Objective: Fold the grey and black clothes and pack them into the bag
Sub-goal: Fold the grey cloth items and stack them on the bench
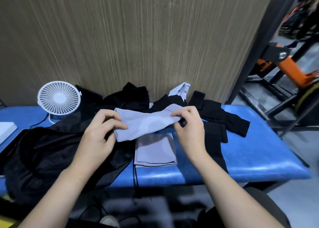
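Note:
A grey cloth [146,124] hangs stretched between my two hands above the blue table [259,151]. My left hand [101,132] pinches its left end and my right hand [189,129] pinches its right end. Under it lies a folded grey cloth [155,151], flat on the table. The black mesh bag [51,158] is spread out at the left, partly under my left forearm. Black clothes [224,120] lie at the right, and more black pieces [134,98] are heaped at the back against the wall. Another grey piece [181,89] sticks up behind the heap.
A small white fan [59,98] stands at the back left with its cable trailing over the table. A white flat object [6,129] lies at the far left edge. A wood-grain wall backs the table. Orange and black metal equipment [284,63] stands to the right.

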A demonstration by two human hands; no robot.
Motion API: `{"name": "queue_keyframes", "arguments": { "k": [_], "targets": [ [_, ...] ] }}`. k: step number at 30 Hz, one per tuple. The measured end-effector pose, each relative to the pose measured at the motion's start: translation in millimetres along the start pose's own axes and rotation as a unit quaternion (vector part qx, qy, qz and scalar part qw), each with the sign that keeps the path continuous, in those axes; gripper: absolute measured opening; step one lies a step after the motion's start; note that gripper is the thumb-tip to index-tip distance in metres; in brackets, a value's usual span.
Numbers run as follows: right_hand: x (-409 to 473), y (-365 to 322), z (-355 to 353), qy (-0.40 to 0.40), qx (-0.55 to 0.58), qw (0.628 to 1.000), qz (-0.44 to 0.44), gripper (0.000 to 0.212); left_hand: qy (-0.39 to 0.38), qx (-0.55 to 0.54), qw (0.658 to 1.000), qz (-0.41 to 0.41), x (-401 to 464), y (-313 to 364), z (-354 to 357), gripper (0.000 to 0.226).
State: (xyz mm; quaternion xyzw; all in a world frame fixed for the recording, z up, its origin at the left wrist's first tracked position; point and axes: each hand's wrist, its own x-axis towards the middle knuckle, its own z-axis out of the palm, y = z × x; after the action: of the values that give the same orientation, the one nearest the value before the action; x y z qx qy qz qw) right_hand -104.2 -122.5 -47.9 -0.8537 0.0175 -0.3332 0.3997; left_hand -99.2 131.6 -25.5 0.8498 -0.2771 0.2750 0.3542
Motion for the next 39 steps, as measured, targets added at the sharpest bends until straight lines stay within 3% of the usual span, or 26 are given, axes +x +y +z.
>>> {"name": "queue_keyframes", "arguments": {
  "k": [4,8,12,17,21,23,28,33,39],
  "targets": [
    [5.7,19.5,-30.7,0.012,-0.098,0.994,-0.051,0.013,-0.055,-0.034,0.998,0.006,7.8,12.6,16.7,0.022],
    [4.1,23.1,-60.2,-0.104,0.043,0.988,0.110,0.016,-0.059,-0.011,0.995,-0.075,13.4,22.3,40.1,0.022],
    [3.0,37.8,-78.7,-0.071,0.045,0.988,0.128,0.016,-0.071,-0.033,0.991,-0.107,20.3,37.4,63.8,0.026],
    [-0.3,45.4,-96.0,-0.085,0.094,0.985,0.118,0.044,-0.070,-0.074,0.989,-0.111,22.1,50.5,81.7,0.042],
    [-0.1,51.1,-104.8,-0.195,0.139,0.961,0.138,0.054,-0.118,-0.067,0.984,-0.116,25.5,50.0,88.6,0.036],
    [-1.4,54.0,-107.1,-0.219,0.146,0.951,0.164,0.047,-0.120,-0.058,0.984,-0.116,25.1,51.8,91.2,0.036],
    [1.2,61.2,-104.5,-0.185,0.135,0.951,0.209,0.027,-0.139,-0.065,0.979,-0.135,20.9,47.3,87.3,0.042],
    [1.8,55.5,-89.8,-0.218,0.118,0.939,0.239,0.022,-0.147,-0.071,0.979,-0.122,18.6,42.6,73.1,0.042],
    [2.7,42.1,-79.7,-0.240,0.122,0.934,0.235,0.024,-0.148,-0.075,0.968,-0.188,4.1,24.6,63.0,0.032]
  ]
}}
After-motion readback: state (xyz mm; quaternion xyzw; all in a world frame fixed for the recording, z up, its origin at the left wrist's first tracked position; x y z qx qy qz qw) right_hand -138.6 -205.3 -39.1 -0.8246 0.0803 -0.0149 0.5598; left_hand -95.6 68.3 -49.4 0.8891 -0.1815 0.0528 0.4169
